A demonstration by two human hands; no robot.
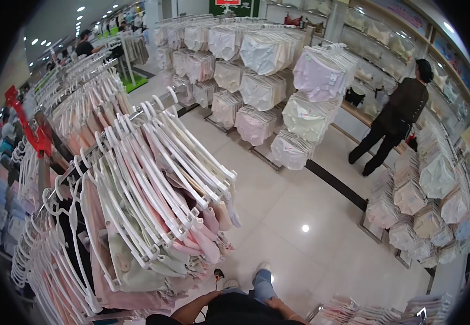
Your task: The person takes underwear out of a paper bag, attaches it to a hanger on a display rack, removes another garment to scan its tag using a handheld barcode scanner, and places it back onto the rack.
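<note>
My left hand (212,295) is low in the view beside my dark top, by the lower edge of the hanging clothes; its fingers are hidden. My right hand (272,303) rests by my blue trouser leg, too small to make out its fingers or anything held. A small black and orange object (219,274) with a thin cord shows just above my left hand; what carries it is unclear. Close on the left, a metal rack holds white hangers (153,179) with pink, pale green and cream garments (132,265). Neither hand touches them.
Racks of pastel underwear (259,51) stand ahead, with more (435,176) on the right. A person in dark clothes (403,105) stands facing the wall shelves (378,40). Another person (85,44) is far left. Below right are more hung garments (338,311). Pale tiled floor (284,216) lies between.
</note>
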